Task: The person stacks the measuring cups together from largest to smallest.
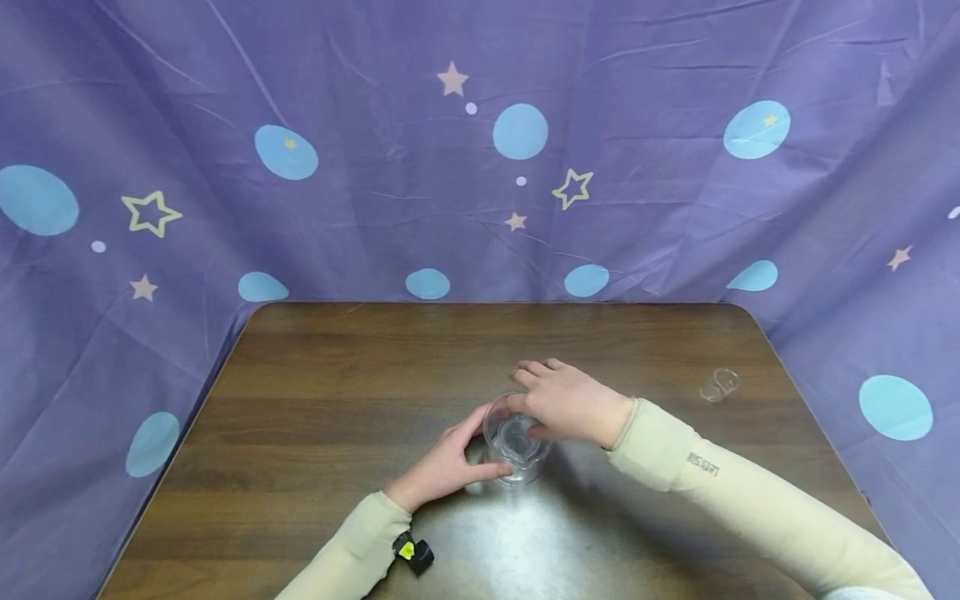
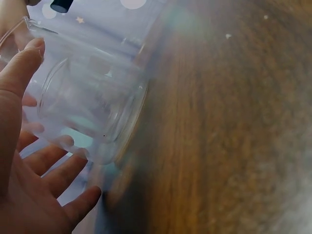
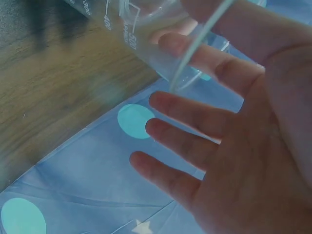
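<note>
A large clear glass beaker (image 1: 525,477) with white volume marks stands at the middle of the table. A smaller clear beaker (image 2: 80,105) sits inside it. My left hand (image 1: 442,458) holds the large beaker from the left, thumb at the front and fingers round the back. From above and the right, my right hand (image 1: 573,404) reaches over the rim. Its thumb and index finger dip into the mouth, spread apart, close over the smaller beaker. The other fingers of the right hand (image 3: 234,126) are stretched outside the glass wall.
Another small clear beaker (image 1: 720,385) is at the right back of the brown wooden table (image 1: 337,375). A purple curtain (image 1: 375,167) with stars and blue dots hangs behind and beside the table. A black strap (image 1: 414,552) is on the left sleeve.
</note>
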